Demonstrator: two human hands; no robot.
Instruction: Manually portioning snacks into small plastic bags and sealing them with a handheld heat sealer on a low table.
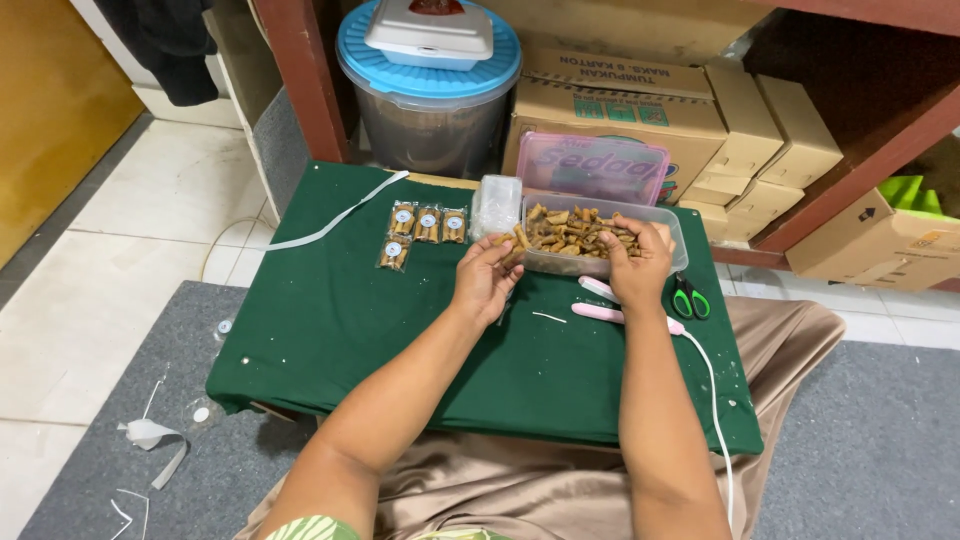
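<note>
From my head camera, looking down: my left hand (485,278) is curled up in front of the clear plastic tub (672,232), fingers closed around a few of the brown stick snacks (512,243), which poke up past my fingertips just at the tub's near left corner. I think there is a small clear bag in that hand too, but the view is too small to be sure. My right hand (638,262) rests over the tub's near rim, fingers bent down into the heap of snacks (572,228) inside; whether it pinches any I cannot tell.

The tub sits at the far edge of the green cloth table (330,320), right of the middle. Just left of it, touching or nearly so, stands a stack of clear bags (497,203). Further left along the far edge lie four filled packets (420,228) with round labels, three in a row and one below the leftmost. A white strip (335,222) trails off the far left corner.

Near my right wrist lies a pink sealing tool (610,313) with a white cord (716,400) running down toward the near right corner. Green-handled scissors (690,297) lie just right of that hand. The tub's pink lid (592,168) leans behind it against cardboard boxes (640,110), beside a blue-lidded bucket (430,90)
</note>
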